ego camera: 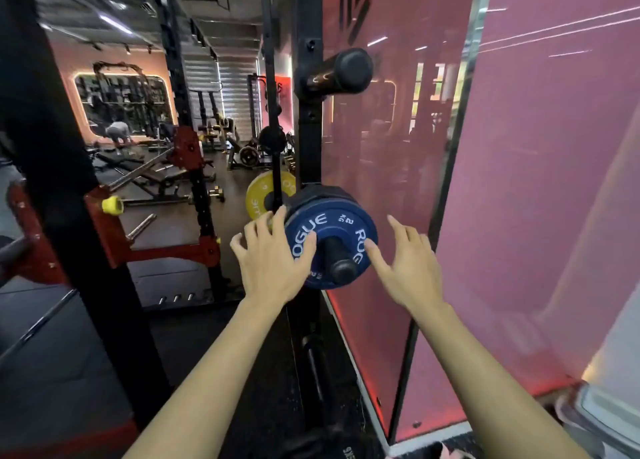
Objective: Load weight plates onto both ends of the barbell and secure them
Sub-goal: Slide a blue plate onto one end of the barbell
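Observation:
A small blue weight plate (329, 230) with white lettering hangs on a black storage peg (341, 266) of the rack upright, with darker plates stacked behind it. My left hand (273, 254) lies against the plate's left rim, thumb on its face and fingers reaching round the edge. My right hand (405, 261) is spread at the plate's right side, its thumb tip touching the rim. A yellow plate (258, 195) hangs behind on another post. The barbell's bare sleeve (140, 226) shows at the left, past the red rack arm.
The black rack upright (308, 129) carries an empty peg (337, 72) higher up. A pink glass wall (519, 181) closes the right side. A thick black post (62, 181) stands at the left. Benches and machines fill the gym floor behind, where a person bends over.

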Tool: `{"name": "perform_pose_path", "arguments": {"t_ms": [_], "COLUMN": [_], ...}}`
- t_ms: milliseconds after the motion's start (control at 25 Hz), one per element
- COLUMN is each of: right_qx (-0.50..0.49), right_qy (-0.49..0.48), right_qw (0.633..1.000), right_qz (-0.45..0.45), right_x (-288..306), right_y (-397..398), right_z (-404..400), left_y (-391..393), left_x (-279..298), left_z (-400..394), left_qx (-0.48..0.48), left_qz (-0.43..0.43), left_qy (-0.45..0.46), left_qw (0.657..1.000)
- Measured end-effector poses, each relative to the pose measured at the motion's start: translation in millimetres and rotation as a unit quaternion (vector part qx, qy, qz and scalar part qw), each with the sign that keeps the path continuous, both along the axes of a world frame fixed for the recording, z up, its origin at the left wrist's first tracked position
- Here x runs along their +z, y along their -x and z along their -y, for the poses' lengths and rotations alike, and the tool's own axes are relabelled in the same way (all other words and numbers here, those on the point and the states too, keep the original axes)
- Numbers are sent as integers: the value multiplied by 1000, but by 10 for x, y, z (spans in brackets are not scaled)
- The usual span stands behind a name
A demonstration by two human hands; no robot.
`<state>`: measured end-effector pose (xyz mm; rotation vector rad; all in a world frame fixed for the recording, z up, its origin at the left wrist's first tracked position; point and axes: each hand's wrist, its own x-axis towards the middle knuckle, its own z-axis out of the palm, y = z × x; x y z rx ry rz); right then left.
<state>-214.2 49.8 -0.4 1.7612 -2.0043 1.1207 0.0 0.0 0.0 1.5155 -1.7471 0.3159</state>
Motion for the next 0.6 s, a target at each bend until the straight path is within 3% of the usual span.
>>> {"name": "perform_pose_path", "arguments": {"t_ms": [160,360,600], "right_qx": [38,68,128], "right_qy": [-13,34,44], "right_qw": [998,996,991], "right_qz": [-46,-50,-19], "right_x": [-45,-131,-201], "right_y": [14,134,220], "right_z": [433,784,737], "left_y": [16,22,90], "left_x": [-110,-197,-153], "left_z": [221,362,197], "left_qx": [47,111,107], "left_qz": [45,62,14], "left_qy": [-8,80,-6], "left_qw": [998,989,994]}}
